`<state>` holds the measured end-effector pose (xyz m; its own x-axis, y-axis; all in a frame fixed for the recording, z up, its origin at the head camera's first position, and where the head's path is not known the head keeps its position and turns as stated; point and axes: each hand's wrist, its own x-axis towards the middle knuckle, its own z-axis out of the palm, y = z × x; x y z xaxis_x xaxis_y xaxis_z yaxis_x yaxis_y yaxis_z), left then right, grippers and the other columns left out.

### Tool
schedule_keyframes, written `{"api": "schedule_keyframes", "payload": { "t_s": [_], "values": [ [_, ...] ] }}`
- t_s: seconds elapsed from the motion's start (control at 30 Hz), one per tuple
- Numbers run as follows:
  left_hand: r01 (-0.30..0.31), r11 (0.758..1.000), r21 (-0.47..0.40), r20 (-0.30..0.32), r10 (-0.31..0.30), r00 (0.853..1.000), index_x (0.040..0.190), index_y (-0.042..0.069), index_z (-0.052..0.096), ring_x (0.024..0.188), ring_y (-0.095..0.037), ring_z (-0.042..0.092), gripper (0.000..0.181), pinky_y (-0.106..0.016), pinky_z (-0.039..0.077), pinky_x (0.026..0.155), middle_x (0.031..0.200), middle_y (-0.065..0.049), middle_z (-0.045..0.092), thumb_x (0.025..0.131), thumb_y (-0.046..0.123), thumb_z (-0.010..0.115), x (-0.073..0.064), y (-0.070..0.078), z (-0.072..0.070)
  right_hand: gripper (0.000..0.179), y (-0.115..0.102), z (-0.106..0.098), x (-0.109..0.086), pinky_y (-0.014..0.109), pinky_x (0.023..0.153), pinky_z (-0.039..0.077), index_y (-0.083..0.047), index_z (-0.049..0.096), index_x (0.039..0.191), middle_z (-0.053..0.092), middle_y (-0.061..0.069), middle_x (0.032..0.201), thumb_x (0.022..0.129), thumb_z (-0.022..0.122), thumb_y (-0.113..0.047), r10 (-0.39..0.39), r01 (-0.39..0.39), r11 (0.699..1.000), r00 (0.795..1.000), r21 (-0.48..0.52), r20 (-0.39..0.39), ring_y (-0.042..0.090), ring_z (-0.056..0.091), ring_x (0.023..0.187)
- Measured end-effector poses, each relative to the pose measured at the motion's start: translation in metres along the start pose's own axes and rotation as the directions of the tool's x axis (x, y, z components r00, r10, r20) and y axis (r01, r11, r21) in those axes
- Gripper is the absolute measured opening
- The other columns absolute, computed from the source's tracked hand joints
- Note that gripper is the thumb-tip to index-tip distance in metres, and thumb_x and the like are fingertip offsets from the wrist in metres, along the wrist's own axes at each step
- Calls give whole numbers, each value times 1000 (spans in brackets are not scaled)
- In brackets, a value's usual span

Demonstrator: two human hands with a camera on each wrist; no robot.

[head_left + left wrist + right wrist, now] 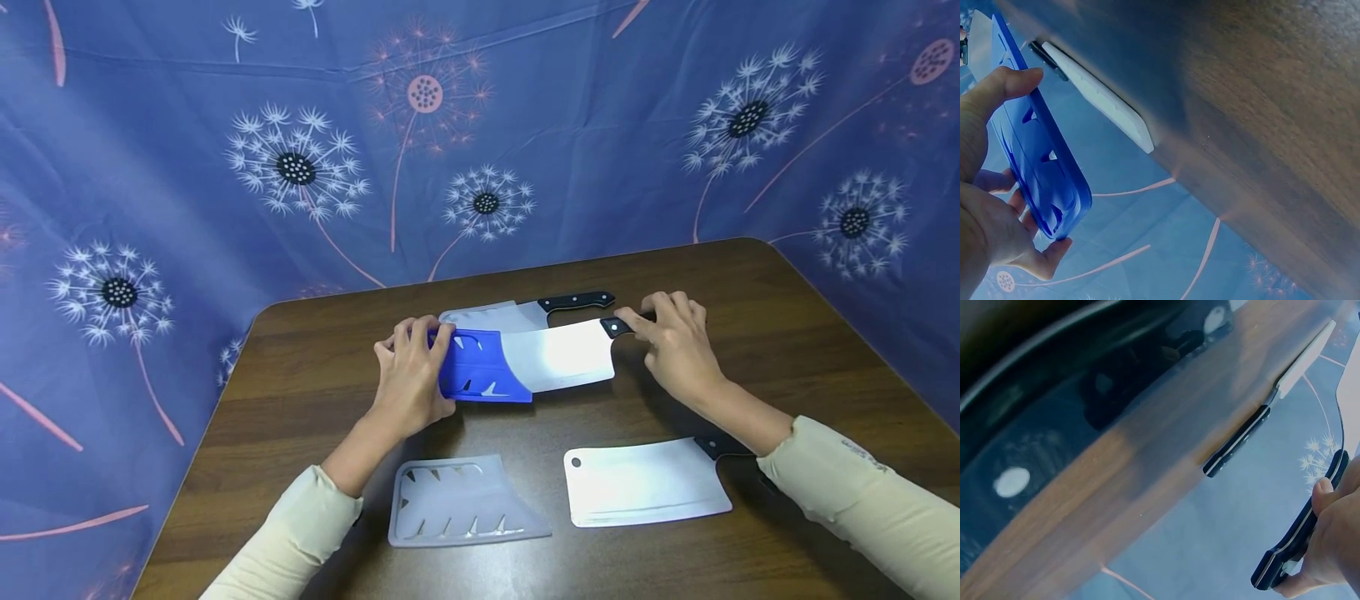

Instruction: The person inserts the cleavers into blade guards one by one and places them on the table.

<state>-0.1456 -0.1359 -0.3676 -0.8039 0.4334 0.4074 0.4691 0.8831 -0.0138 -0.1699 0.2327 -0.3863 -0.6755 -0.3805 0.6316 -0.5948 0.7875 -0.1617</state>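
Observation:
My left hand grips the closed end of a blue blade guard, thumb along one edge and fingers along the other. A cleaver sits partly inside that guard, its shiny blade bare toward the handle. My right hand holds the cleaver's black riveted handle, thumb on top. Both pieces are held above the tabletop, as the left wrist view shows. Just behind lies a second cleaver with its blade in a whitish translucent guard.
On the brown wooden table, a loose translucent blade guard lies at front left. A bare cleaver rests at front right, its handle partly under my right forearm. A blue dandelion-print cloth hangs behind the table.

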Motion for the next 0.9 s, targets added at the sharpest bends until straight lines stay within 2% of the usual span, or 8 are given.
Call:
{"api": "schedule_keyframes", "payload": {
  "t_s": [0.17,0.3,0.43,0.7,0.9],
  "values": [
    [30,999,-44,-7,-30,1000,135,9,48,120,-42,35,102,-62,34,75,129,-18,43,46,35,92,2,1,0,74,-1,-1,0,60,78,32,-7,68,116,52,21,103,55,57,33,36,-36,999,999,24,-6,36,40,89],
    [44,995,-91,-41,-48,998,136,8,46,120,-42,34,106,-60,32,76,128,-19,42,45,35,93,5,1,0,74,-3,-2,1,61,79,31,-4,68,118,52,21,103,56,55,33,66,-66,997,998,42,-9,35,40,89],
    [37,995,-98,-54,-42,998,134,6,47,119,-42,35,104,-60,31,76,127,-20,42,45,33,93,7,1,-1,74,-3,-4,6,62,80,31,-4,67,119,51,22,105,56,53,33,56,-55,998,998,35,-13,37,39,90],
    [37,995,-92,-33,-40,999,130,5,48,117,-42,36,100,-60,32,76,125,-21,43,44,33,93,9,5,-5,72,-2,-2,9,64,78,34,-8,67,117,51,22,103,57,56,32,18,-18,1000,1000,8,11,37,41,89],
    [27,996,-85,5,-26,1000,131,4,49,117,-40,37,104,-61,33,78,126,-20,43,42,34,94,15,20,-4,71,-14,5,16,61,78,32,-8,68,115,53,20,102,57,57,31,-26,26,1000,1000,11,2,38,42,90]
  ]
}}
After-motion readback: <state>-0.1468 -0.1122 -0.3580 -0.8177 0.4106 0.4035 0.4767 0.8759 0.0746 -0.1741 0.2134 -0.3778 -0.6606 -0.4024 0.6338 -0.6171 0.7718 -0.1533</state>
